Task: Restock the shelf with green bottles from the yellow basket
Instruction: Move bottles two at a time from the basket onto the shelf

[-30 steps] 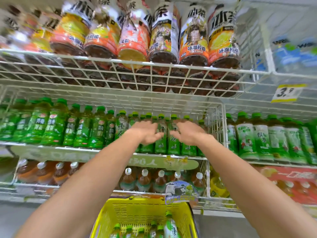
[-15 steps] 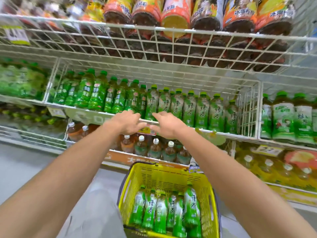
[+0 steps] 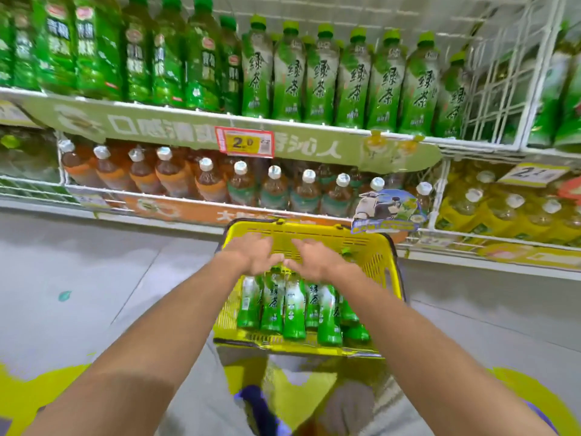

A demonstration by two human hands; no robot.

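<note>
Spreading their fingers loosely, left hand (image 3: 251, 253) and right hand (image 3: 316, 261) grip nothing above green bottles (image 3: 294, 309).

- Basket (image 3: 375, 254) low in the middle, just before the lower shelf (image 3: 176, 212).
- In the basket, bottles (image 3: 294, 309) side by side, bases toward the person.
- Left hand (image 3: 251, 251) and right hand (image 3: 314, 259) next to each other over the basket's far half, above the bottle necks.
- On the upper shelf (image 3: 314, 126), an upright row (image 3: 320, 77) of bottles.
- Price tag (image 3: 244, 141) on the upper shelf's front edge, above the basket.
- On the lower shelf, capped bottles (image 3: 242, 187) in rows.
- Wire divider (image 3: 531, 89) right of the upright row.
</note>
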